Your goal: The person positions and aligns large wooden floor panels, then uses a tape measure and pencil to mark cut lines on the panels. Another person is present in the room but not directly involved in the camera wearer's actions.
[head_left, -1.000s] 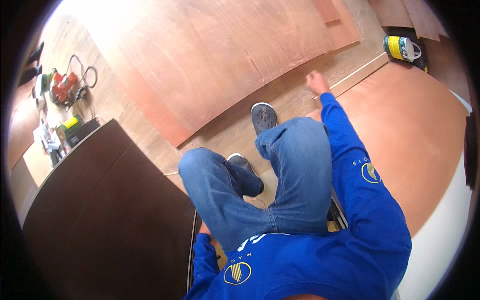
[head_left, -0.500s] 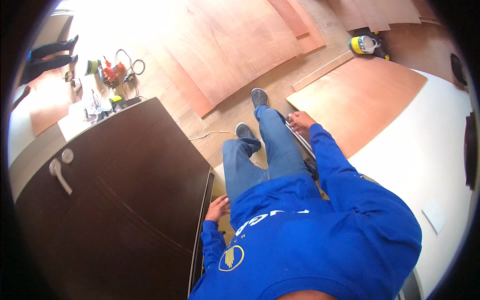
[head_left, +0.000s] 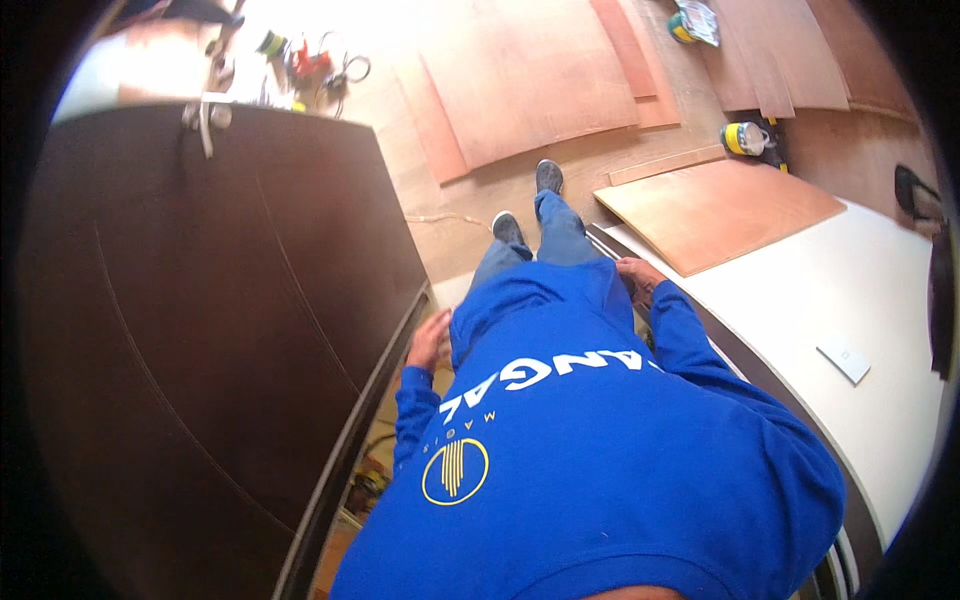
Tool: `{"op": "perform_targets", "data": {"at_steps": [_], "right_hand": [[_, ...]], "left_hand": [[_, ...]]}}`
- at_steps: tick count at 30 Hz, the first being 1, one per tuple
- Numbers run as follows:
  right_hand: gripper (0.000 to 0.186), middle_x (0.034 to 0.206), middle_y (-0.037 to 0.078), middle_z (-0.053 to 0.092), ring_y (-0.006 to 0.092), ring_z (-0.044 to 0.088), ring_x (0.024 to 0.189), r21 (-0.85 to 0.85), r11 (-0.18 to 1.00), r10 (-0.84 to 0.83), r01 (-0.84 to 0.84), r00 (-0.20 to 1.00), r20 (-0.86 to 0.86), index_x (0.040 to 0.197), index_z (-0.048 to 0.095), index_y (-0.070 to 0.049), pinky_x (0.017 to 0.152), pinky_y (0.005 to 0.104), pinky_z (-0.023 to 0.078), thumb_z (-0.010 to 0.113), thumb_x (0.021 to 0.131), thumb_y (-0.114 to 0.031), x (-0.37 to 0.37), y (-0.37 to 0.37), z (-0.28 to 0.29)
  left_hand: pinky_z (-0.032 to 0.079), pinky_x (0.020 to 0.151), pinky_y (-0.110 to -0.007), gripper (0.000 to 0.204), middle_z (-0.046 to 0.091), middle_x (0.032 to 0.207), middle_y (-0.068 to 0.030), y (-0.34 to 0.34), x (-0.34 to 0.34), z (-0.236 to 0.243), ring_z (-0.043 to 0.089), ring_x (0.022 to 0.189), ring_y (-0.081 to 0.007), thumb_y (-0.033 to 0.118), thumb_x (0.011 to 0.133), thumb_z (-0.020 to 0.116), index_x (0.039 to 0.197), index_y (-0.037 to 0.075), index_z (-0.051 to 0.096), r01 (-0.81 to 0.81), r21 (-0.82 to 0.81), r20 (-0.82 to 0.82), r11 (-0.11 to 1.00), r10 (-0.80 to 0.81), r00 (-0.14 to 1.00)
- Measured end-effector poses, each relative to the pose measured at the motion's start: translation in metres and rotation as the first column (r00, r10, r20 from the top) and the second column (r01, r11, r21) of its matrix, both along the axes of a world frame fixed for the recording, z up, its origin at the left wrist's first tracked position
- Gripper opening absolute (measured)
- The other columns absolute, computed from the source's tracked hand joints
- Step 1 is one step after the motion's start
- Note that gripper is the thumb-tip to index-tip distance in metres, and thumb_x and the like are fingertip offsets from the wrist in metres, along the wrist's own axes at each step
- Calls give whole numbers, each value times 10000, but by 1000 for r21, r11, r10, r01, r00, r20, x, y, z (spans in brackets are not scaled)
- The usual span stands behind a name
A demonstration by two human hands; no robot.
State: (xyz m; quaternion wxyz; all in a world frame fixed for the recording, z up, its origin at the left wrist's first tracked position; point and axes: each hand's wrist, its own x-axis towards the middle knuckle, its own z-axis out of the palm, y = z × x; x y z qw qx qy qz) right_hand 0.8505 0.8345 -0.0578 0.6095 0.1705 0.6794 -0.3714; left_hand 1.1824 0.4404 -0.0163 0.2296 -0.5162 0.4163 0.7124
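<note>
My left hand (head_left: pixel 431 340) hangs beside my left hip, its blurred fingers loosely apart and holding nothing I can see. It is nearest the side edge of the dark brown panel (head_left: pixel 230 290). At my right hip, next to the long edge of the white-topped table (head_left: pixel 770 290), is my right hand (head_left: pixel 641 276). Its fingers are loosely bent with no object showing in them; whether they touch the table edge I cannot tell. A reddish plywood sheet (head_left: pixel 720 210) lies on the far part of that table.
Large plywood sheets (head_left: pixel 530 80) cover the floor ahead. A yellow-banded can (head_left: pixel 745 138) stands beyond the table. A small pale plate (head_left: pixel 845 361) lies on the white top. Past the brown panel are a red power tool (head_left: pixel 312 62) and a black cable (head_left: pixel 355 70).
The view has shifted, showing more of the white table and the brown panel. My right hand has drawn back toward my hip. My left hand stays by my left side.
</note>
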Motion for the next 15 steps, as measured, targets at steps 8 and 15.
{"op": "perform_targets", "data": {"at_steps": [8, 15], "right_hand": [[495, 1025, 123, 678, 202, 664, 893, -126, 986, -122, 112, 990, -70, 1244, 571, -61, 759, 369, 558, 705, 837, -309, 22, 12, -28], [518, 983, 150, 715, 263, 672, 881, 144, 562, 823, -815, 532, -199, 1164, 690, -95, 858, 369, 528, 678, 730, -379, -35, -41, 54]], "left_hand": [[307, 1131, -309, 560, 457, 1475, -147, 33, -41, -56, 416, 1363, -228, 355, 1003, 485, 1432, -3, 450, -48, 133, -365, 990, 94, 926], [329, 1113, -371, 536, 494, 1440, -186, 29, -66, -106, 478, 1315, -281, 448, 1023, 413, 1398, 76, 505, 538, -426, -390, 728, -684, 617]]}}
